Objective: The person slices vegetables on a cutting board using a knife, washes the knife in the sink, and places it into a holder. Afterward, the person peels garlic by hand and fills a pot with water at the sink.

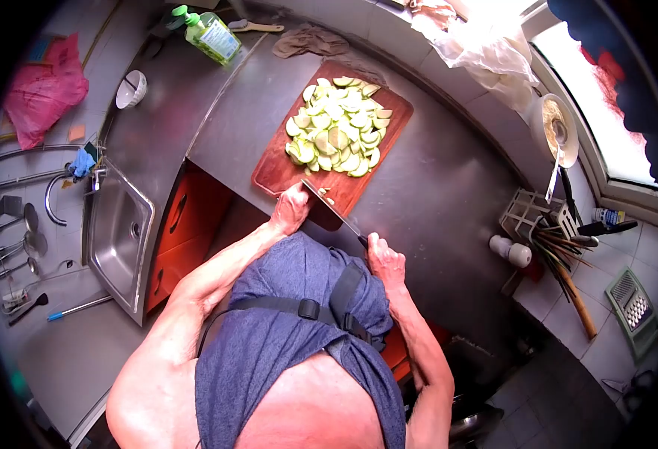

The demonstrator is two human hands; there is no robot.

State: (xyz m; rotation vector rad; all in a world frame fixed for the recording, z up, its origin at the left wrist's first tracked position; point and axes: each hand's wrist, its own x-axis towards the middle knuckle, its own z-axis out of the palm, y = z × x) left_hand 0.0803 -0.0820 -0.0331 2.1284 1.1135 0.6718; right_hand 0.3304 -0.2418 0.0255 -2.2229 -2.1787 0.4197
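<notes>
One knife [334, 210] had its dark handle gripped in the closed right hand [386, 258], its blade slanting up and left over the near part of the cutting board. Close to the blade's tip, the left hand [291, 207] sat at the board's near left edge with fingers curled; whether it held anything could not be told. Beside the blade lay a few small pieces [326, 196]. Farther up the reddish-brown cutting board [353, 191], a heap of pale green slices [340, 127] was spread, many of them half-rounds with green rims. The board rested at a slant on the metal counter [441, 202], and a crumpled brown cloth [306, 41] lay by its far end. Off to the left stood a green pump bottle [215, 39], a white bowl [131, 90] and, nearer the person, a metal sink [119, 232]. Well to the right were a utensil rack [522, 212], a white shaker [510, 251] and a green grater [632, 307].
</notes>
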